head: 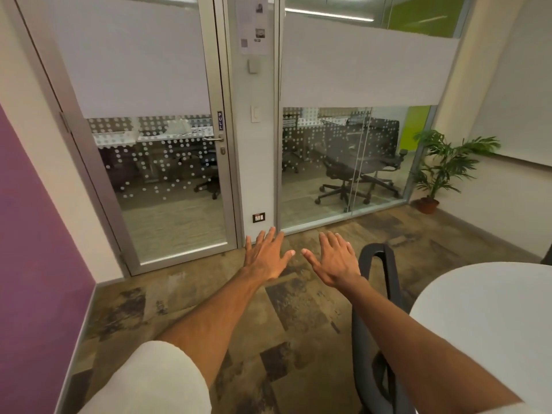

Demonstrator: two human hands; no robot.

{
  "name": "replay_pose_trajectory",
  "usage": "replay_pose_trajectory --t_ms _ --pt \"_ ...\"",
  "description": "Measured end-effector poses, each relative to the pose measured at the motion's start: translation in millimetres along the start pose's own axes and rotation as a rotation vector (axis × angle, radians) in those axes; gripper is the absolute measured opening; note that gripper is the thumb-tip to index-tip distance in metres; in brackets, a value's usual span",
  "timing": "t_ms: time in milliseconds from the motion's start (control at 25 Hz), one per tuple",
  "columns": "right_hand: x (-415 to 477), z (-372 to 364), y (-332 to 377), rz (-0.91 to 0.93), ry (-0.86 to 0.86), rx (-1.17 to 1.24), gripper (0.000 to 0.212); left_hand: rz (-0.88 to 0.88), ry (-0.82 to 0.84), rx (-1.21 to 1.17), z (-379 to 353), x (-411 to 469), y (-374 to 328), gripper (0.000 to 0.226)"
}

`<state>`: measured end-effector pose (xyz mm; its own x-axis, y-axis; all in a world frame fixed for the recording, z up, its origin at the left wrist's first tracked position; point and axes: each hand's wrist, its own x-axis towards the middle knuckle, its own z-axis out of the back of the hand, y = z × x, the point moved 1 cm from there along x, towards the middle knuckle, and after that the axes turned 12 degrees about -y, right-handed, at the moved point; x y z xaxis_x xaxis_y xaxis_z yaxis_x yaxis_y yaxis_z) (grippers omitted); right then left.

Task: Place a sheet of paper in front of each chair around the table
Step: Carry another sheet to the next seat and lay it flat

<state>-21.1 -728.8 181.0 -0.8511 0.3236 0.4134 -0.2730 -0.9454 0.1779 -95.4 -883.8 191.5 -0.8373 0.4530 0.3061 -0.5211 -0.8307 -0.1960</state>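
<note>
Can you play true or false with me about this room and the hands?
1. Both hands are empty with fingers spread. True: the left hand and right hand hold nothing.
2. A sheet of paper lies on the round white table. False: no sheet lies on the part in view.
3. A black chair stands beside the table. True.
4. The green potted plant is by the purple wall. False: it stands in the far right corner, across from that wall.
5. The glass door with the metal frame is wide open. False: it is closed.
</note>
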Motion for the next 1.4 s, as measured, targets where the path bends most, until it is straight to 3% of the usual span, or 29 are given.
replay_pose_trajectory --t_ms 520,760,1040,1400 --pt "215 -133 -10 -0.184 0.005 -0.084 0.076 -0.154 0.067 -0.065 -98 256 59 0.067" --pt "287 -172 -44 -0.309 0.005 -0.122 0.077 -0.266 0.108 -0.101 -150 357 51 0.067" --pt "361 -217 -130 -0.443 0.002 -0.185 0.082 -0.393 0.188 -0.145 -217 468 -10 0.068" --pt "434 -227 -287 -0.668 -0.001 -0.286 0.088 -0.604 0.249 -0.21 -296 589 -156 0.068"
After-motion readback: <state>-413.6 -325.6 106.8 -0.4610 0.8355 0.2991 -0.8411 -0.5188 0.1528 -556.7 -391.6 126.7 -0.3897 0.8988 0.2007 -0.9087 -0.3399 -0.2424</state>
